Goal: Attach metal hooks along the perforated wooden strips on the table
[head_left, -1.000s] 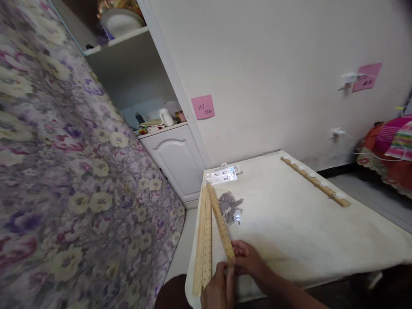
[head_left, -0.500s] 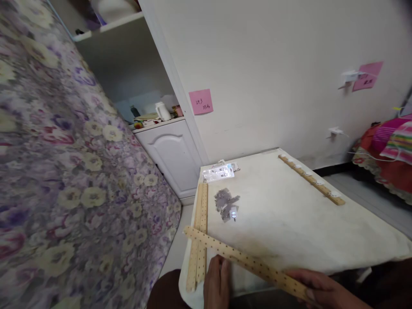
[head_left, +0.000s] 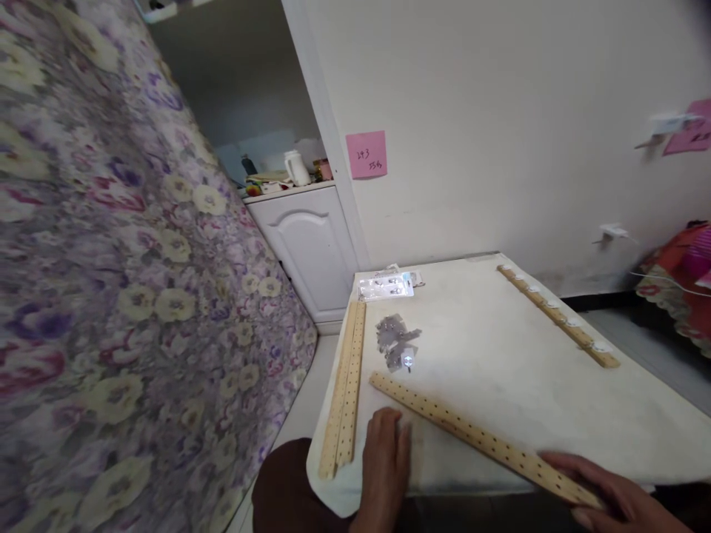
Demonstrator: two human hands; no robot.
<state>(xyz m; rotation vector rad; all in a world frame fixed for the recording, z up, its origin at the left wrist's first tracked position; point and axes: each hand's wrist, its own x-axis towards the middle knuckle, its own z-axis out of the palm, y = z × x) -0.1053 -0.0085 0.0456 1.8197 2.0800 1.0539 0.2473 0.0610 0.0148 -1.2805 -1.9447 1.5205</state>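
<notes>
A long wooden strip with rows of small holes slants over the near part of the table, its far end toward the left. My right hand grips its near right end, thumb and fingers on either side. Close to the table's front edge is my left hand, fingers loosely bent and thumb a little apart, with nothing visible in it. It is beside the strip, not touching it. Ahead of it lies a pile of small clear bags with metal bits, one brighter packet at its near side.
Two more holed strips lie side by side along the left edge. Clear blister packs lie at the back left corner. Along the right edge is a strip with white pieces on it. A floral curtain hangs at left.
The held strip has shifted right, and its far end no longer overlaps the two strips at left. My right hand has moved right with it. The camera view has turned slightly.
</notes>
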